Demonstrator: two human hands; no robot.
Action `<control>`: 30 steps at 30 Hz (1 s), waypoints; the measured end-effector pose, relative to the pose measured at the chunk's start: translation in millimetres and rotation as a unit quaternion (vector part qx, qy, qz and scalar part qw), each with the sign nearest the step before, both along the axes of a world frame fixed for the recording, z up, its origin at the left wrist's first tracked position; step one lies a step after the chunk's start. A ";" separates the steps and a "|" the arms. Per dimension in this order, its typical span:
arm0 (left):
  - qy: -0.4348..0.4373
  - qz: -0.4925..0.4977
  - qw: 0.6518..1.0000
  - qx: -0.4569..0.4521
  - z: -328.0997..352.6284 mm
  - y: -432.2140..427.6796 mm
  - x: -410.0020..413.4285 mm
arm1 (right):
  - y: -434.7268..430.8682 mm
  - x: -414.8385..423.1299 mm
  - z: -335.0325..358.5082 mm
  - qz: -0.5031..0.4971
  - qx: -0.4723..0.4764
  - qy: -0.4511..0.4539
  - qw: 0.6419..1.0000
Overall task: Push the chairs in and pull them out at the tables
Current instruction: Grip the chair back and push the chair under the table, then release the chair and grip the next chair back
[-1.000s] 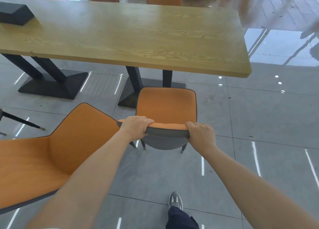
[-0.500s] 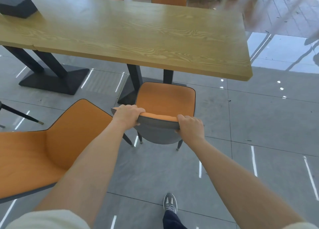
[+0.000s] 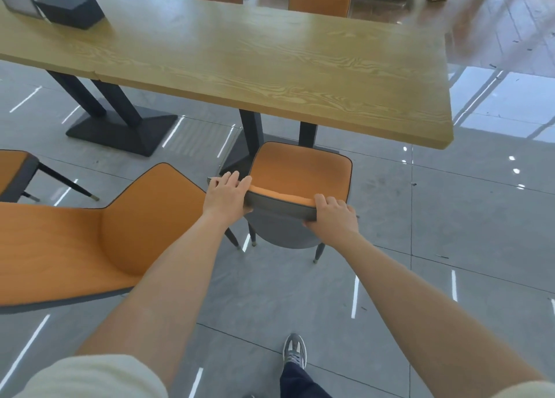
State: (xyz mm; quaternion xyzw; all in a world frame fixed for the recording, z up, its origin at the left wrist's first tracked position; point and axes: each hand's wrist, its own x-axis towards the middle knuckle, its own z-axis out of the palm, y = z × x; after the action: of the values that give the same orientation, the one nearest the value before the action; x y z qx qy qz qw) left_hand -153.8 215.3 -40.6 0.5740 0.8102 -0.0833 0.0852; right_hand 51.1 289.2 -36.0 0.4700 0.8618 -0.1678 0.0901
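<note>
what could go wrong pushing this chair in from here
The chair sits just in front of the table's dark post legs; pushed straight on, the seat front may bump them. The neighbouring chair stands close on the left, so its back corner could catch the left hand or the legs beside it. The right hand grips only the backrest's end, so the push could skew the chair.

chair [image 3: 300, 169] before table [image 3: 240, 58] | second chair [image 3: 90, 241] left | box [image 3: 70, 10] on table
</note>
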 end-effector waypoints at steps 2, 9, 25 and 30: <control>-0.001 -0.001 1.000 -0.018 5.2 -7.5 -2.1 | -2.6 -1.7 5.0 0.004 -0.011 -0.006 1.000; 0.044 -0.024 0.997 -0.051 30.2 -34.5 -15.2 | -17.9 -27.5 25.3 0.037 -0.017 -0.009 0.999; 0.047 -0.040 0.998 0.010 51.6 -100.9 -222.1 | -96.7 -216.8 67.8 0.009 0.034 -0.001 0.999; 0.042 -0.087 0.995 -0.001 59.4 -141.0 -306.3 | -152.5 -291.9 78.0 -0.048 0.023 0.010 0.999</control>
State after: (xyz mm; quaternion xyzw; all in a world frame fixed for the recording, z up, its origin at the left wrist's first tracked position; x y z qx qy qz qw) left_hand -460.1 74.3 18.8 0.6382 0.7599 -0.1156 0.0441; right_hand -240.8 136.7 42.0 0.5116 0.8425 -0.1568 0.0628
